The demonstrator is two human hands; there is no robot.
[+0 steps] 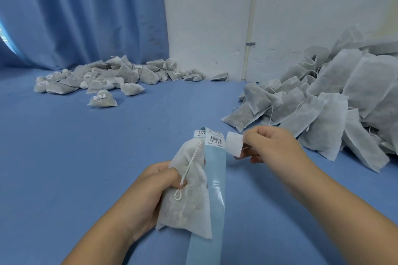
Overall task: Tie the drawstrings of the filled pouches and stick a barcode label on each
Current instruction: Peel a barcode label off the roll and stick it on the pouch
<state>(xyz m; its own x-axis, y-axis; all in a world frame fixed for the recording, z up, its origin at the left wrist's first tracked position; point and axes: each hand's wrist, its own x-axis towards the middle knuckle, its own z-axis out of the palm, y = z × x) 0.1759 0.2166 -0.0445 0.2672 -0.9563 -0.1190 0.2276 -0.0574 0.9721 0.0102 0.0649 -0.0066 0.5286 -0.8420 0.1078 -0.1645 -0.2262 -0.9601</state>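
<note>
Well beyond the left fingers, against a blue curtain (75, 13), lies a heap of small pouches (120, 75), several of them bearing white labels. The blue worktop (86, 157) stretches from there to the hands.

The left hand (150, 189) has its fingers curled round a filled white pouch (189, 196), gripping it from the left with the neck pointing away. A white drawstring (191, 163) runs from the gathered neck down past the thumb tip and ends in a small loop.

Just right of those fingers, touching the pouch's edge, a pale blue backing strip (215, 178) runs from the bottom of the view up past the neck. It carries barcode labels (215, 140) at its far end. Whether the left fingers also hold the strip cannot be told.

The right hand (273, 144) pinches a loose label (234, 143) between thumb and fingertips, blank side showing, just beside the strip's top.

Right of and beyond these fingers, a large pile of unlabelled pouches (333, 101) rests against the white wall (301, 6).
</note>
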